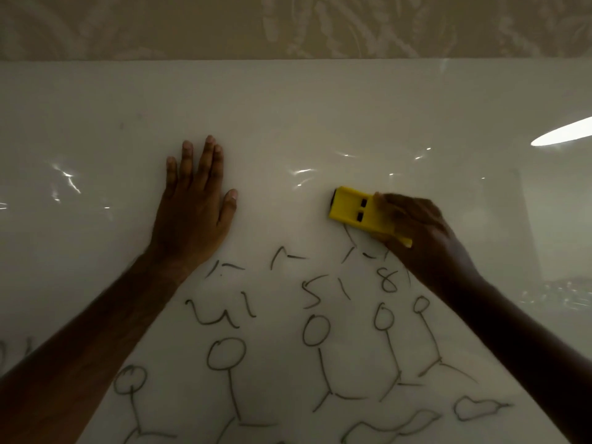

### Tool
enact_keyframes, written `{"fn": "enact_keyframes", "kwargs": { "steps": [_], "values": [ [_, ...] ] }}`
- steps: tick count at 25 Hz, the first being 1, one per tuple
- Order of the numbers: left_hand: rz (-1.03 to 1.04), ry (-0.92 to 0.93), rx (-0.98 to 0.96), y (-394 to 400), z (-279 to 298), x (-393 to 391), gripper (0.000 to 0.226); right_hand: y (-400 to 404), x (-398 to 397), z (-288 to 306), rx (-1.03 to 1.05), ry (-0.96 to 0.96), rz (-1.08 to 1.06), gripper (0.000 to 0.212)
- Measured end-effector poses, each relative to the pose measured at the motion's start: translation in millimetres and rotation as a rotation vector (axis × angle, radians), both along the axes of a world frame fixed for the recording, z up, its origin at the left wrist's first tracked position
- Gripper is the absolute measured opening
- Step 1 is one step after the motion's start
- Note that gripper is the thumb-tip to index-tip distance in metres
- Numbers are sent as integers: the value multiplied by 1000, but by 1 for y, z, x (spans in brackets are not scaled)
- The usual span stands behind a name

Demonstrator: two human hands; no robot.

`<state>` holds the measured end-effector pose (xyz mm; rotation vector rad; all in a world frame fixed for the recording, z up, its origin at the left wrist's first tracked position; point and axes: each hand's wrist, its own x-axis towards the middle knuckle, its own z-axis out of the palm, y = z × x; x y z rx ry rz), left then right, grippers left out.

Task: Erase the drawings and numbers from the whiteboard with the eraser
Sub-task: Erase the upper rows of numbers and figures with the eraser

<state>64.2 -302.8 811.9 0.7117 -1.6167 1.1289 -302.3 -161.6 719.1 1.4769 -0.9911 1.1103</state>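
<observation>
The whiteboard (288, 107) fills most of the view. Its upper half is blank; the lower half carries black marker numbers (389, 280) and several stick figures (226, 354). My right hand (423, 232) grips a yellow eraser (352, 208) and presses it flat on the board, just above the top row of partly wiped strokes. My left hand (195, 200) lies flat on the board to the left of the eraser, fingers spread, holding nothing. Both forearms cross the lower corners and hide part of the drawings.
Patterned beige wallpaper (288, 24) runs above the board's top edge. A bright lamp reflection (560, 133) glares at the right side of the glossy surface. Cloud-like outlines (477, 408) sit at the bottom right.
</observation>
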Motion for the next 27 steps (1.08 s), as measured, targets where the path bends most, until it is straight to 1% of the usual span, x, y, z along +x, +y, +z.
{"fn": "enact_keyframes", "kwargs": {
  "steps": [2,4,6,8,9,11,13,15,18,19,21,23,25,27],
  "values": [
    [3,-19,-19,-2,1,3,74,3,-6,-25,27,86,-33,55],
    [7,-27,-26,-3,1,4,75,13,-24,-33,45,129,-84,58],
    [2,-27,-15,-2,1,4,76,21,-39,-18,35,58,-91,57],
    [0,-21,-3,-1,0,2,77,23,-37,14,14,-39,-57,59],
    [-1,-19,6,0,0,2,78,18,-26,28,9,-44,-38,60],
    [-3,-28,23,-1,0,2,79,1,5,42,-6,37,-2,53],
    [-8,-33,16,-1,0,3,78,-14,36,30,12,138,37,49],
    [-21,-57,-4,-2,3,8,78,-16,49,2,55,197,47,53],
    [-14,-153,1,-4,8,22,79,-2,29,-27,65,261,-9,53],
    [-9,-172,1,-5,8,24,79,2,19,-26,62,239,-26,53],
    [-4,-167,-6,-6,7,25,78,5,10,-10,54,121,-26,54],
    [0,-149,-8,-6,6,22,78,-1,21,13,21,40,11,56],
    [11,-146,-9,-6,6,21,78,-14,50,26,1,47,64,49],
    [11,-146,-16,-7,6,23,78,-27,78,17,12,113,102,43]
  ]
}}
